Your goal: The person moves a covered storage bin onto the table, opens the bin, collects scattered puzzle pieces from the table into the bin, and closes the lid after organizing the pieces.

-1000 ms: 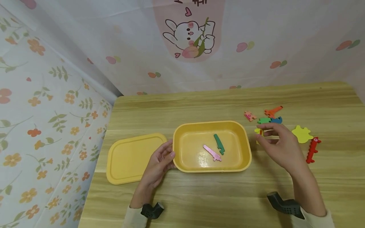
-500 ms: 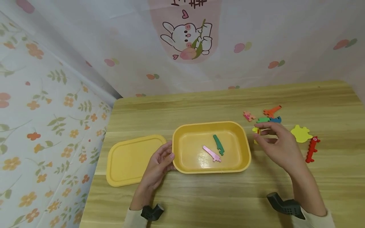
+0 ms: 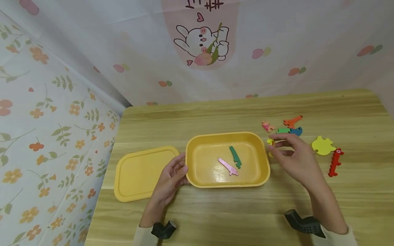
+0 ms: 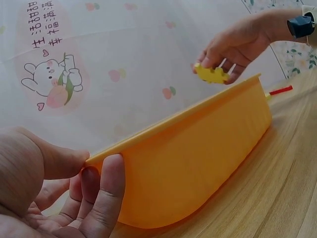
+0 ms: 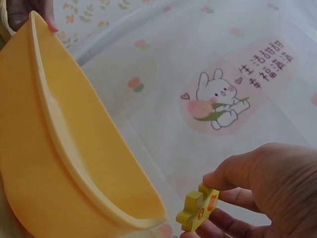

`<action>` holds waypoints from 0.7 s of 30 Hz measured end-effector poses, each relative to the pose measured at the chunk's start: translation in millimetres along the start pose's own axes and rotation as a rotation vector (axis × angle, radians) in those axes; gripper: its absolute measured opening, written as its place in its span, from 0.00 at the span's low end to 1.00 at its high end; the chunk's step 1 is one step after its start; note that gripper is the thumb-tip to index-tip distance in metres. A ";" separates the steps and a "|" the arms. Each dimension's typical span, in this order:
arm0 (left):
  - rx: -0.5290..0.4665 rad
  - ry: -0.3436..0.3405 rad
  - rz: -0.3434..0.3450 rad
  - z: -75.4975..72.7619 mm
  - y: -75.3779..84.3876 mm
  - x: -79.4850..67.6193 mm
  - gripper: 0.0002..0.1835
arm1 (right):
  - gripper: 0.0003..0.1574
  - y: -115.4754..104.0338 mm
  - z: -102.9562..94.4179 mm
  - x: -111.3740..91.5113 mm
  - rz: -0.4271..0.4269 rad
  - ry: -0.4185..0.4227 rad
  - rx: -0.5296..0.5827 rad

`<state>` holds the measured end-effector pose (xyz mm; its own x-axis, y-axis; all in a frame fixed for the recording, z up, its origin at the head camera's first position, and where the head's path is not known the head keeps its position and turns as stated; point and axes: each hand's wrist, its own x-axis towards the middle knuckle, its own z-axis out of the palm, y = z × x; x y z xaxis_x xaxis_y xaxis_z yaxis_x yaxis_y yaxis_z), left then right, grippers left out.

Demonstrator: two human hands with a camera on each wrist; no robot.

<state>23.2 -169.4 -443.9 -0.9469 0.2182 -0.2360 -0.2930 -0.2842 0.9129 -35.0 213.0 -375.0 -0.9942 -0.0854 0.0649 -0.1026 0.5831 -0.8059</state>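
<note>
My left hand [image 3: 172, 176] grips the left end of a yellow plastic box [image 3: 227, 186]; in the left wrist view the thumb lies on the rim and the fingers curl below it. A small yellow puzzle piece [image 5: 198, 208] with a red-orange mark is pinched between thumb and fingers of my right hand [image 3: 295, 155]. That hand is just off the right end of the box, with the piece above rim height in the left wrist view. Inside the box lie a green puzzle piece [image 3: 235, 157] and a pink one [image 3: 228, 166].
A yellow lid [image 3: 144, 174] lies flat left of the box. Right of it, on the wooden table [image 3: 234, 215], are pink-orange [image 3: 267, 126], orange [image 3: 293, 121], green [image 3: 283, 130], blue [image 3: 296, 131], yellow [image 3: 323, 145] and red [image 3: 335, 163] pieces. A printed curtain [image 3: 123, 41] hangs behind.
My right hand has moved slightly left, bringing the yellow puzzle piece closer to the box's right end. The left hand keeps its grip on the box.
</note>
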 end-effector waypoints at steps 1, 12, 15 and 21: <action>-0.001 0.001 -0.001 0.1 -0.1 0.0 0.31 | 0.22 -0.8 0.8 -0.2 0.003 -0.003 -0.002; 0.002 0.017 -0.015 2.4 0.8 0.2 0.32 | 0.21 -8.2 9.2 -2.0 0.024 -0.073 0.059; 0.002 0.021 -0.019 2.6 1.1 0.0 0.32 | 0.21 -10.1 10.7 -2.1 0.023 -0.089 0.079; 0.010 0.018 -0.012 1.4 0.3 0.1 0.32 | 0.22 -12.5 11.4 -1.5 0.020 -0.113 0.129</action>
<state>23.2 -168.2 -443.2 -0.9457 0.2047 -0.2526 -0.3030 -0.2727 0.9131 -31.9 196.7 -371.8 -0.9855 -0.1690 -0.0126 -0.0708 0.4781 -0.8754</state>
